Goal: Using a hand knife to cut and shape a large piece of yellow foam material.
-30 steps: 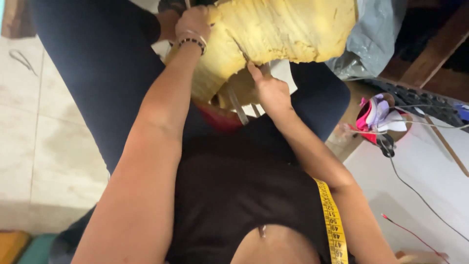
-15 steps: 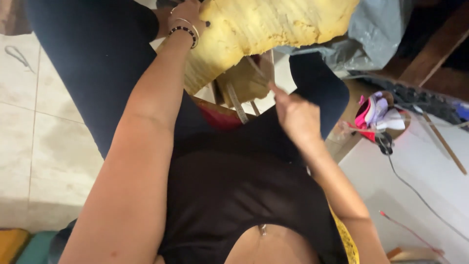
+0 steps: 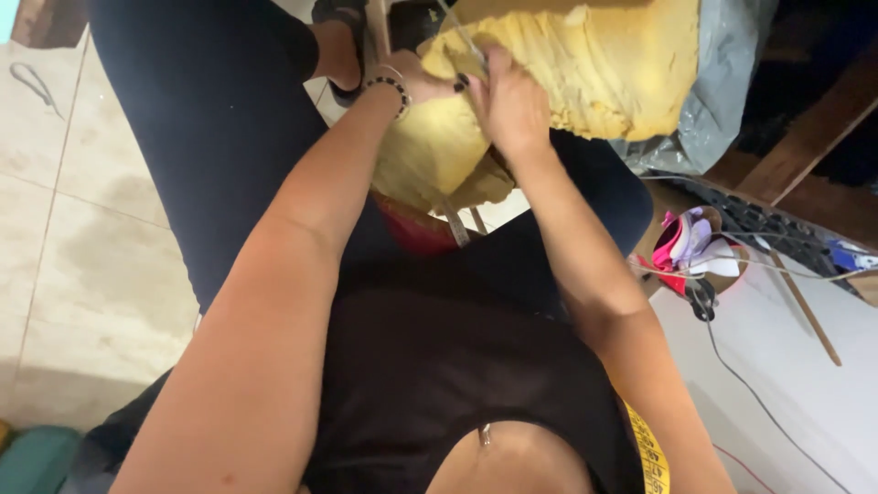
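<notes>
Right hand (image 3: 512, 101) now up on foam (image 3: 604, 73)

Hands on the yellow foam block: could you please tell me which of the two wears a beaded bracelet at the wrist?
The left hand; a dark-and-white beaded bracelet circles its wrist, while the right hand, also pressed on the yellow foam block, has a bare wrist.

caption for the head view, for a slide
Both hands, left and right, grip a yellow foam block above the lap.

I see a pale tiled floor (image 3: 82, 247) at left, a white table (image 3: 805, 402) and dark wooden beams (image 3: 786, 155) at right.
</notes>
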